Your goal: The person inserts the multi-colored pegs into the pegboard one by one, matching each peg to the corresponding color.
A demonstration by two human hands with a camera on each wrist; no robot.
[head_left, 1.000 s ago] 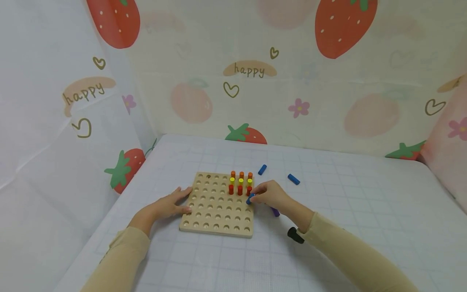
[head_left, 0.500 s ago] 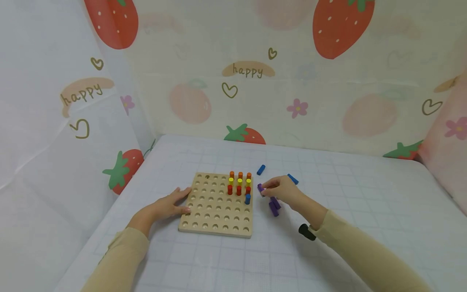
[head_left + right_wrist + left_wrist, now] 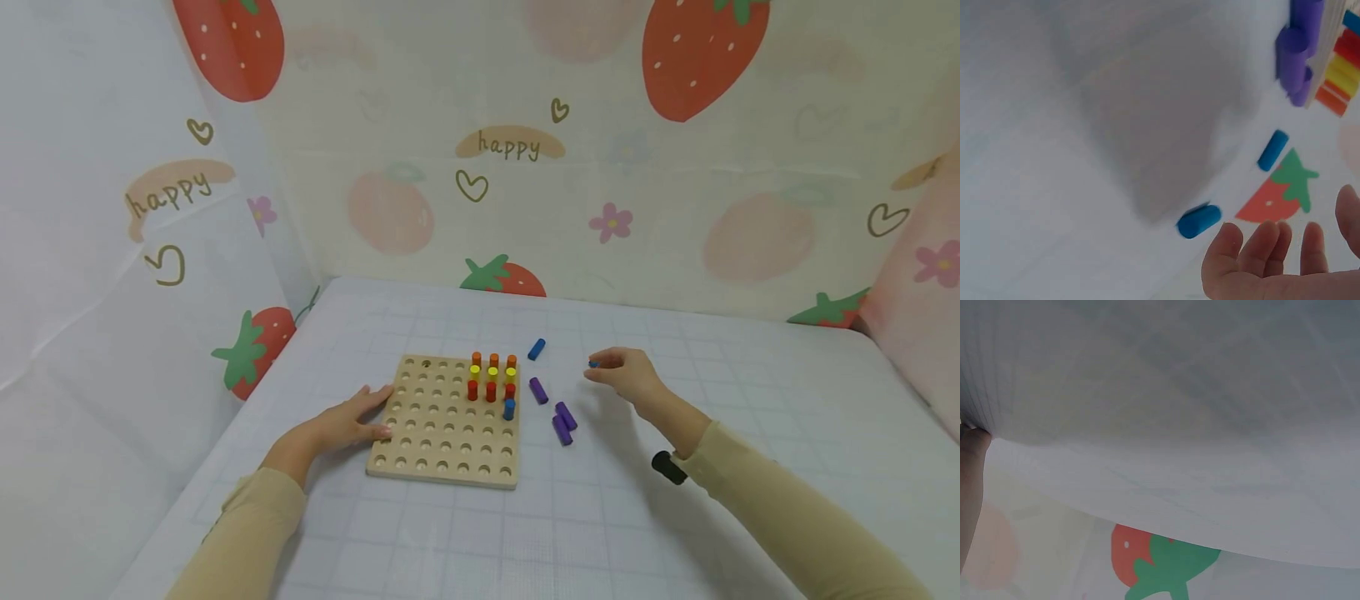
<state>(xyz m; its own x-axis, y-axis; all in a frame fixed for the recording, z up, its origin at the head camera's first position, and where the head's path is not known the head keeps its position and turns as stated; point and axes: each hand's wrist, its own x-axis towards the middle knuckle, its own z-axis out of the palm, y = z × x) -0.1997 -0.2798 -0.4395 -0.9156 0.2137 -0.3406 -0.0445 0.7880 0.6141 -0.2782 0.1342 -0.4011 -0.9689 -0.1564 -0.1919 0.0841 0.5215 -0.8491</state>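
Observation:
My left hand (image 3: pixel 341 421) rests at the left edge of a wooden pegboard (image 3: pixel 435 433), fingers extended and thumb over its rim. Orange pegs (image 3: pixel 493 361), yellow pegs (image 3: pixel 492 375) and red pegs (image 3: pixel 491 392) stand in rows at its back right. One blue peg (image 3: pixel 509 409) is upright in front of the reds. To the right, my right hand (image 3: pixel 637 379) hovers over a blue peg (image 3: pixel 1199 220) lying on the table. Its fingers are loosely bent and parted, apart from that peg in the right wrist view. In the head view they partly hide it.
Another blue peg (image 3: pixel 537 349) lies beyond the board's back right corner. Three purple pegs, one (image 3: pixel 538 391) closer to the board, lie along its right side. A strawberry-printed curtain (image 3: pixel 525 208) hangs behind the white table (image 3: pixel 750 400). The left wrist view shows mostly tablecloth (image 3: pixel 1179 469).
My right hand has left a blue peg standing in the board, put a purple peg down beside the board, then moved right to a blue peg. The left hand has stayed.

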